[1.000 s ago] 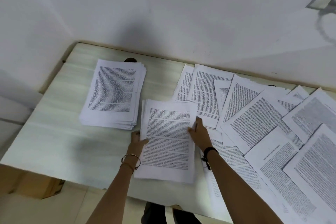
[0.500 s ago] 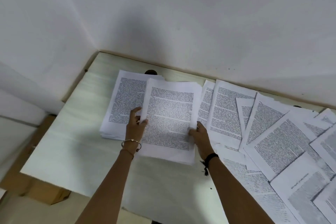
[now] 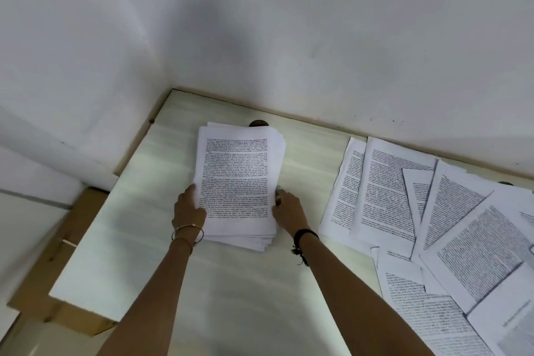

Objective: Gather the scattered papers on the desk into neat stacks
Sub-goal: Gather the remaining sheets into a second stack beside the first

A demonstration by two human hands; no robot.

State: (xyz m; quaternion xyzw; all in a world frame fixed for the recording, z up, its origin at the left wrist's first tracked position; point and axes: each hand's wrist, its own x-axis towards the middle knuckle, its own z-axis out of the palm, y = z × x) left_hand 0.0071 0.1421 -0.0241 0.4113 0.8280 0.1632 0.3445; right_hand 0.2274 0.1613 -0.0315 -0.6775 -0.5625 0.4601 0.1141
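The left hand grips the left edge of the stack of papers near the lower corner. Its fingers are curled round the edge and their tips are hidden by the sheets. The right hand holds the opposite edge at about the same height, with bent fingers pressed to the side of the stack. I cannot tell how far they reach under it.

The stack is on the desk, toward the far left corner and near the wall, and its sheets are a little uneven at the near edge. The scattered papers lie well apart to the right. They overlap each other and the frame border cuts them off. A dark round hole in the desk is half hidden behind the stack. The printed text is too blurred to read. A cardboard box shows only partly below the desk.
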